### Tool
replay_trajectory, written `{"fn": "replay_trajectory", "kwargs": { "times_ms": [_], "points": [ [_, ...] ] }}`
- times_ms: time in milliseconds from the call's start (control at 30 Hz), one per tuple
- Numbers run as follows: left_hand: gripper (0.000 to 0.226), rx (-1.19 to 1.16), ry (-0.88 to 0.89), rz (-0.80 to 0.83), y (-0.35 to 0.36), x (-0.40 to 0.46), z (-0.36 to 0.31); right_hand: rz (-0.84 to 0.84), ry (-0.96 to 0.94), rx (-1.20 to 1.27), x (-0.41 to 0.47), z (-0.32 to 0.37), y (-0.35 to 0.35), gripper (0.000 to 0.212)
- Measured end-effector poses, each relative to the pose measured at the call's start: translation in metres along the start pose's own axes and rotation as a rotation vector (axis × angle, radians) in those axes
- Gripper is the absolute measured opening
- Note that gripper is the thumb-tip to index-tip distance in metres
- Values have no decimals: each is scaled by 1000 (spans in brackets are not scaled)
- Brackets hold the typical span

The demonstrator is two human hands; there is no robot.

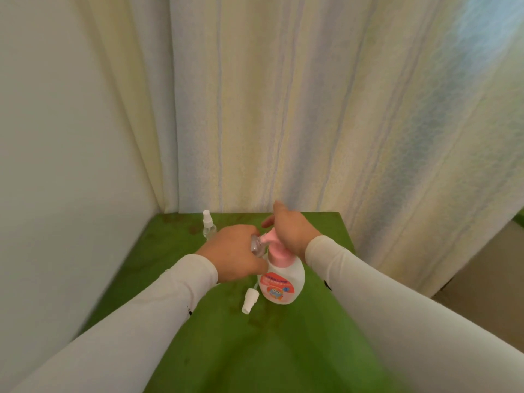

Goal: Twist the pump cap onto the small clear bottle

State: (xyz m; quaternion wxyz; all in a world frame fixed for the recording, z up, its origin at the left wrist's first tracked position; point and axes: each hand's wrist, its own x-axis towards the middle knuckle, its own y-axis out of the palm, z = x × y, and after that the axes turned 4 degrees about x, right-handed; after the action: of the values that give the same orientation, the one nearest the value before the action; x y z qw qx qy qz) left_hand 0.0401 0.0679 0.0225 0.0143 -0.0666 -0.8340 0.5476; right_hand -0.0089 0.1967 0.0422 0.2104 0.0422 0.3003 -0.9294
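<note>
Loose beside the white pump bottle [283, 282] lies a white spray cap [249, 301]. Left hand [235, 255] grips a small clear bottle [256, 245] at its pink nozzle [266, 236]; right hand [289, 229] presses the pump, fingers straight. Filling looks underway, recapping remains. Beyond stands a capped clear spray bottle [209, 226].

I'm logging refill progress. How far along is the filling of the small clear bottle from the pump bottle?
Done: the white spray cap lies off on the green table. In hand: the left hand holds the small clear bottle at the pink nozzle while the right hand presses the pump bottle. Left: recapping. Fill level can't be seen.
</note>
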Motion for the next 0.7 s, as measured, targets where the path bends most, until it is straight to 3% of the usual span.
{"fn": "replay_trajectory", "kwargs": {
  "times_ms": [100,333,533,700],
  "points": [
    [23,-11,-7,25,3,-3,-1,31,12,-66,-7,-2,2,35],
    [25,-2,-1,-5,-5,0,0,15,21,92,1,2,-4,34],
    [25,-23,-6,26,5,-2,0,42,73,-88,1,-5,4,42],
    [26,31,0,17,-9,0,-2,12,114,217,0,6,-4,47]
  ]
}}
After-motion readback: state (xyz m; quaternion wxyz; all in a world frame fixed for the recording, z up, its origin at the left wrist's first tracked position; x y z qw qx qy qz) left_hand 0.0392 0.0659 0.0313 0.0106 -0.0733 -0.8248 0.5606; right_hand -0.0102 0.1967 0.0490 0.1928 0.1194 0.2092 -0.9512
